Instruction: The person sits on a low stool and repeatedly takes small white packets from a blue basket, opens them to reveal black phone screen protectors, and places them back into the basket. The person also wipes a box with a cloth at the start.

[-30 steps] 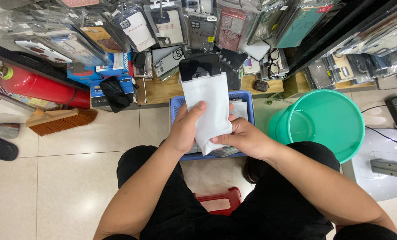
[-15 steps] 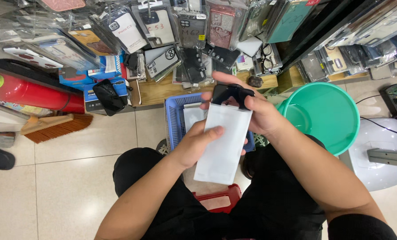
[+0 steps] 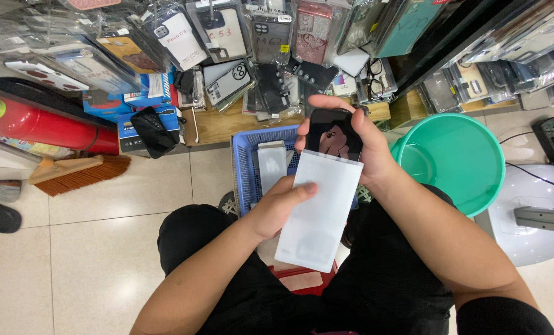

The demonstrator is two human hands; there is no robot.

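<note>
My right hand [image 3: 357,146] grips a black phone case [image 3: 334,133] by its upper end. The lower part of the case sits inside a long white sleeve [image 3: 319,211]. My left hand [image 3: 281,205] holds that white sleeve at its left edge, thumb on the front. Both hands are above my lap, just in front of a blue plastic basket [image 3: 245,161] that holds more white packets [image 3: 271,164].
A green bucket [image 3: 457,155] stands to the right of the basket, beside a white fan base [image 3: 531,217]. A red fire extinguisher [image 3: 47,127] and a broom [image 3: 78,174] lie at the left. Packaged phone cases [image 3: 227,37] hang along the top. A red stool [image 3: 302,279] is under me.
The white sleeve came down toward my lap and the black case now sticks further out of its top. My right hand shifted up onto the case.
</note>
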